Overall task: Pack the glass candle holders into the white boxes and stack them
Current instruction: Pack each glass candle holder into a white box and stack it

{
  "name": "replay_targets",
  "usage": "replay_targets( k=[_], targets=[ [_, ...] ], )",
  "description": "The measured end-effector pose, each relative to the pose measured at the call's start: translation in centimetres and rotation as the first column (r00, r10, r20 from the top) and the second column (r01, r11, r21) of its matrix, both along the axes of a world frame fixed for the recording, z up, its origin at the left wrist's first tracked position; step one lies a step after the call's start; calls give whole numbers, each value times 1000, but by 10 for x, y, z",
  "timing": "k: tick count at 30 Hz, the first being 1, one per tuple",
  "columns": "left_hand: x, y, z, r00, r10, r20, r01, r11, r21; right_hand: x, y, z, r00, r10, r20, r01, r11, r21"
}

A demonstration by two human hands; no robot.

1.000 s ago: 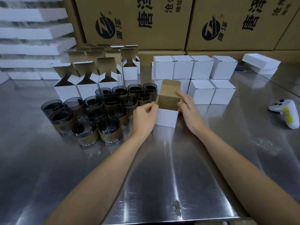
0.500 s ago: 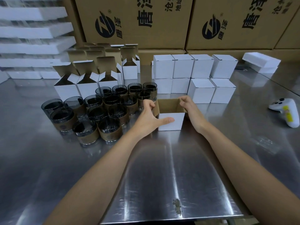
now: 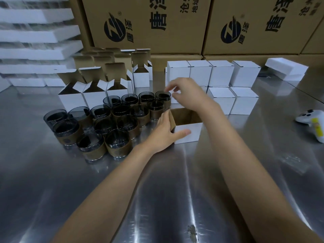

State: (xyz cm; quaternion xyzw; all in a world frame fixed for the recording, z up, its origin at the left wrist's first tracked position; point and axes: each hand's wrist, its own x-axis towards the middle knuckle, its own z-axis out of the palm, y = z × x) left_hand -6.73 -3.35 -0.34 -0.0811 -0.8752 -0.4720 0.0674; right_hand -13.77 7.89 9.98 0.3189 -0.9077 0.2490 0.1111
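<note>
An open white box (image 3: 188, 133) is stood on the shiny metal table (image 3: 157, 199), close in front of the person. It is gripped at its left side by the left hand (image 3: 164, 133). The thumb is laid across the white front and the other fingers are tucked round the brown flap. The right hand (image 3: 186, 94) is held up in the air above the box, near the back row of the glass candle holders (image 3: 121, 123). Its fingers are loosely bent and a little spread, and nothing is held in them (the hand is blurred, so the fingertips are hard to see). The holders are crowded together just left of the box, each wrapped in a brown band. Behind the box, closed white boxes (image 3: 220, 74) are stacked in two layers. Behind the holders, empty boxes (image 3: 94, 97) are lined up with flaps raised. A white game controller (image 3: 305, 118) is lying far off to the right.
</note>
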Motion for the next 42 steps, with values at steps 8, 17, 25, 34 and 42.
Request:
replay_targets(
  k=[8,17,25,34,42],
  targets=[
    [-1,0,0,1000,-23,-1,23,999,22,-14,-48,-33,987,-4,158,-28,980,198],
    [-3,-2,-1,999,33,-35,-30,996,81,-13,-32,-16,949,2,316,24,997,-79],
    [0,-5,7,997,72,-24,-71,997,37,4,34,21,820,84,566,150,923,-354],
    [5,-8,5,993,113,15,-114,991,76,12,50,20,887,32,461,34,991,-133],
    [4,-9,3,994,113,-1,-112,989,93,16,33,11,928,80,364,-142,979,145]
  ],
)
